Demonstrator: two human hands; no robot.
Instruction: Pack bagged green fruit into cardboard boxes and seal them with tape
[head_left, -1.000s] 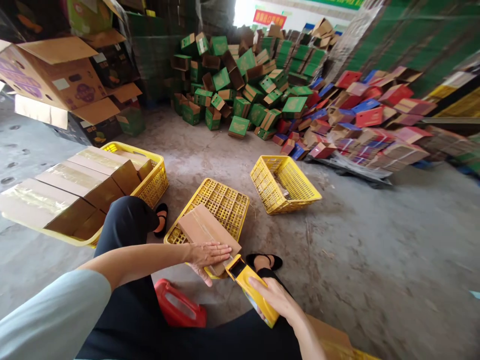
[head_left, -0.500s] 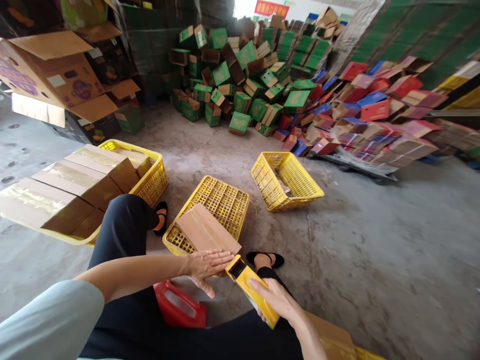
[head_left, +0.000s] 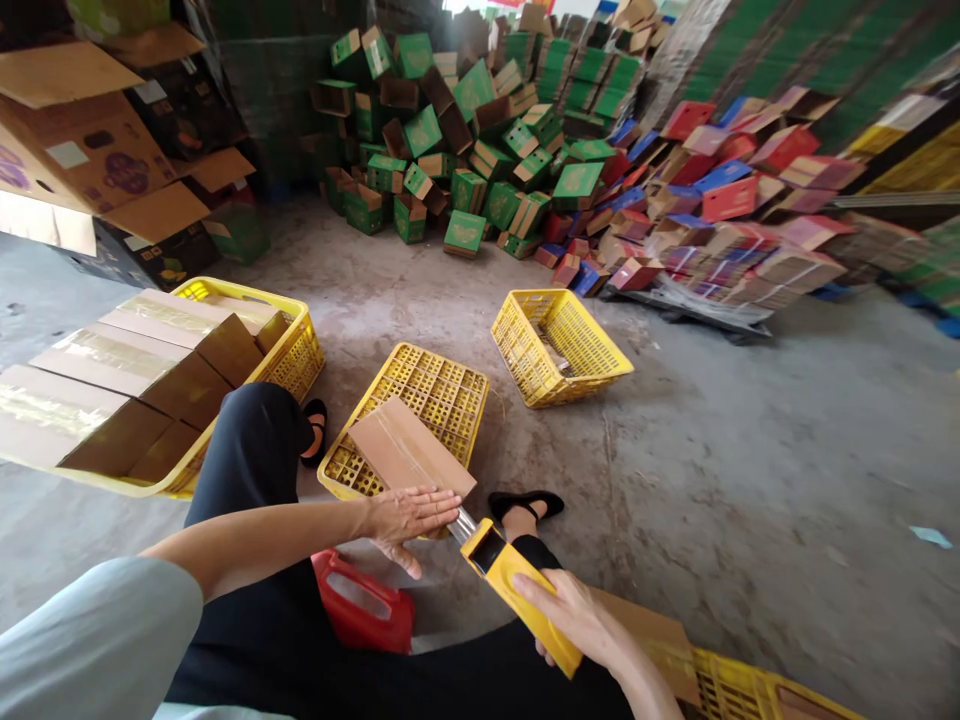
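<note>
A brown cardboard box (head_left: 412, 450) lies at a slant on an upturned yellow plastic crate (head_left: 448, 385) between my knees. My left hand (head_left: 405, 515) rests flat on its near end, fingers stretched out and thumb apart. In my right hand (head_left: 574, 610) is a yellow tape dispenser (head_left: 521, 590), its head aimed at the box. A short strip of clear tape (head_left: 463, 526) spans from the dispenser to the box's near edge, by my left fingertips. Below my left hand sits a red plastic container (head_left: 394, 625) with a handle.
At left, a yellow crate (head_left: 304, 360) holds several taped boxes (head_left: 124, 355). Another yellow crate (head_left: 562, 345) stands ahead, with scraps inside. Green boxes (head_left: 465, 232) and red and blue boxes (head_left: 729, 200) are heaped behind. A further crate (head_left: 739, 690) is at lower right.
My right hand has drawn the dispenser back, down and to the right, away from the box, and a strip of tape now shows between them. My left hand stays flat on the box.
</note>
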